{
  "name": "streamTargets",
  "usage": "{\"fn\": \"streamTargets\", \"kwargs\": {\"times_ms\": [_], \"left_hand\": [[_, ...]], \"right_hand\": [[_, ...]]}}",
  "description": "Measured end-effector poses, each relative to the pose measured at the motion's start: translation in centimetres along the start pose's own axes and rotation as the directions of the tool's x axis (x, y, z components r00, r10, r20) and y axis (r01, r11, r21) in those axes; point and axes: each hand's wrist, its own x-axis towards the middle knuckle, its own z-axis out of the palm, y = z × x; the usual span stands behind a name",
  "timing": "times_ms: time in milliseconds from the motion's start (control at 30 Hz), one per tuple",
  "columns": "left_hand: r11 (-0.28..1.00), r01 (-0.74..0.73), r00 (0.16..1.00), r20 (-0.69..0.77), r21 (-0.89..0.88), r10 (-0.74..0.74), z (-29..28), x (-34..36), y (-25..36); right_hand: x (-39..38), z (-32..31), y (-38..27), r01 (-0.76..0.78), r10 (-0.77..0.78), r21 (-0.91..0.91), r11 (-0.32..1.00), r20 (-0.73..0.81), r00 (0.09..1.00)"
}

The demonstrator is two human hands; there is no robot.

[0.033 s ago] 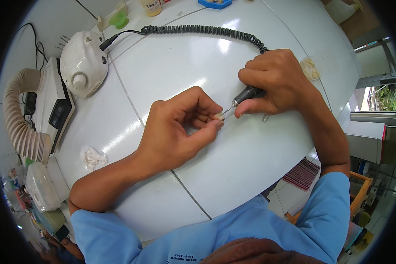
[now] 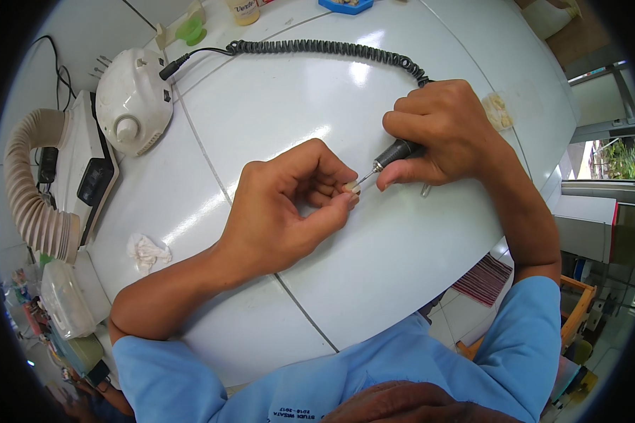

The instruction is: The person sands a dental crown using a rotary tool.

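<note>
Your left hand [image 2: 282, 211] pinches a small pale tooth-like piece [image 2: 351, 187] between thumb and fingertips, its grip narrow and closed on the piece, near the middle of the white desk [image 2: 402, 268]. Your right hand [image 2: 448, 134] is wrapped tight around a dark rotary handpiece [image 2: 395, 154], whose long axis slants down and left, so its thin bur meets the piece from the right. The coiled cord [image 2: 324, 48] runs far and left to the white control unit [image 2: 130, 102], and a crumpled tissue [image 2: 147, 250] lies at near left.
</note>
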Motion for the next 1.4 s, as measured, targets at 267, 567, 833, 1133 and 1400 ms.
{"fn": "streamTargets", "kwargs": {"times_ms": [267,567,833,1133,1400], "left_hand": [[1.000,0.015,1.000,0.004,0.003,-0.015,-0.14,0.00,0.12],[0.999,0.032,0.999,0.008,0.012,-0.032,0.06,0.05,0.27],[0.999,0.037,0.999,0.015,0.026,-0.038,0.09,0.03,0.36],[0.999,0.051,0.999,-0.004,0.016,-0.050,0.14,0.01,0.26],[0.998,0.064,0.998,-0.008,0.000,-0.064,0.12,0.02,0.38]], "right_hand": [[0.23,0.10,-0.46,0.019,-0.019,-0.001,1.000,-0.002,1.000],[0.16,0.13,-0.37,0.028,-0.028,-0.003,1.000,-0.011,1.000],[0.00,0.34,-0.42,0.021,-0.021,-0.010,1.000,0.000,1.000],[-0.03,0.17,-0.09,0.009,-0.009,0.004,1.000,-0.024,1.000],[-0.06,0.35,-0.17,0.023,-0.023,-0.001,1.000,-0.026,0.999]]}}
